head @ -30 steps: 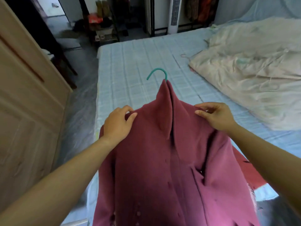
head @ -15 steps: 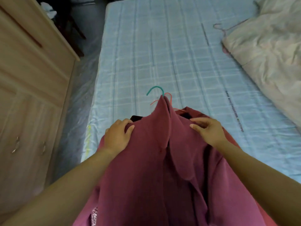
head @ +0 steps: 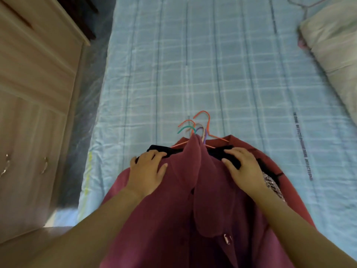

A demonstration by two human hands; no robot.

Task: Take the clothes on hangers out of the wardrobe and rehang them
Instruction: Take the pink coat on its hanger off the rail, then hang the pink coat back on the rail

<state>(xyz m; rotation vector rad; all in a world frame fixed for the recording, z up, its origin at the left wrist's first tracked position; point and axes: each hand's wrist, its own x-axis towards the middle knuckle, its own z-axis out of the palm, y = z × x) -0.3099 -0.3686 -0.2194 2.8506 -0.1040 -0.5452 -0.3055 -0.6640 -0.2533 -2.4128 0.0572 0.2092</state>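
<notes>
**item:** maroon coat [head: 173, 219] on teal hanger [head: 183, 129].

**location:** near end of the bed [head: 193, 64], towards its left edge, lying front-up on a pile of other hung clothes.

**change:** a second ago the coat was held in the air over the sheet, pinched at both shoulders. it now lies on the pile, and the teal hook sits in among the orange and purple hooks [head: 203, 120].

**left hand** [head: 147, 171]: fingers spread and nearly straight, palm flat on the coat's left shoulder. the earlier pinch is gone and it grips nothing.

**right hand** [head: 244, 167]: also flat, fingers extended over the coat's right shoulder, tips reaching the black garment [head: 160, 148] underneath. it holds nothing.

**under the coat:** the black garment, a red garment [head: 245, 144], and a sequinned piece [head: 271, 183] showing at the right side.

**elsewhere:** cream duvet [head: 336, 45] along the bed's right edge, with a loose hanger [head: 301, 4] by it at the far right corner. a wooden cabinet [head: 38, 93] stands off the left edge.

**reading:** the put-down looks finished, so this coat counts as taken out and stacked. rehanging is not yet done. both hands look ready to lift away for the next piece.

**caution:** the hooks are bunched together and may snag when one hanger is drawn from the pile.
</notes>
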